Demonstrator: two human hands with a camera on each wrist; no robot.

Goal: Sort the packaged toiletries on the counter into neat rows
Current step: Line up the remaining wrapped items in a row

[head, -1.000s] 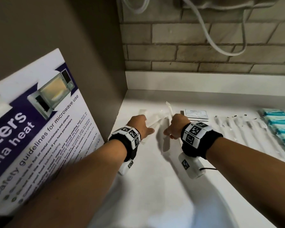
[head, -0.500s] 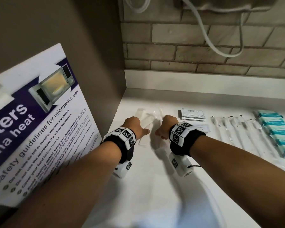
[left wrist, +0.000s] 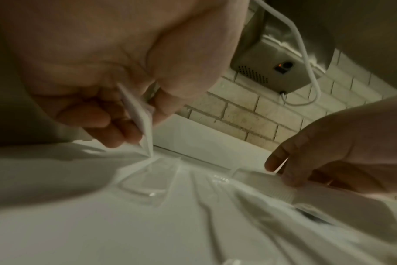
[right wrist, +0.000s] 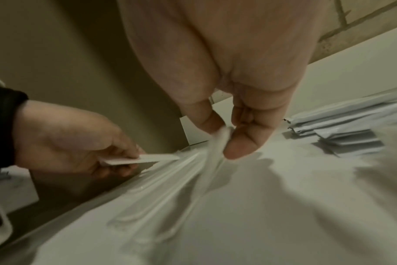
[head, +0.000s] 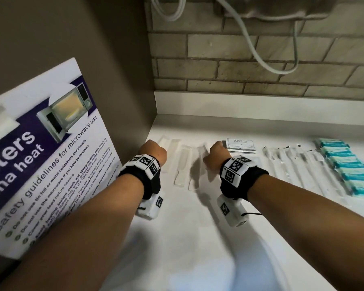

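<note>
Both wrists low over the white counter [head: 198,238]. Our left hand [head: 153,152] pinches one clear-wrapped white comb [left wrist: 136,114] by its far end; our right hand [head: 215,156] pinches another [right wrist: 218,141]. We judge combs mid-row; next, lay them parallel. Wrappers blur; count unclear.

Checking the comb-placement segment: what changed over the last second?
Both hands, left and right, spread apart and lowered their clear-wrapped white combs from a raised bunch into a side-by-side row, each grip still pinching one. White sachets, wrapped toothbrushes, teal packets unchanged.
</note>
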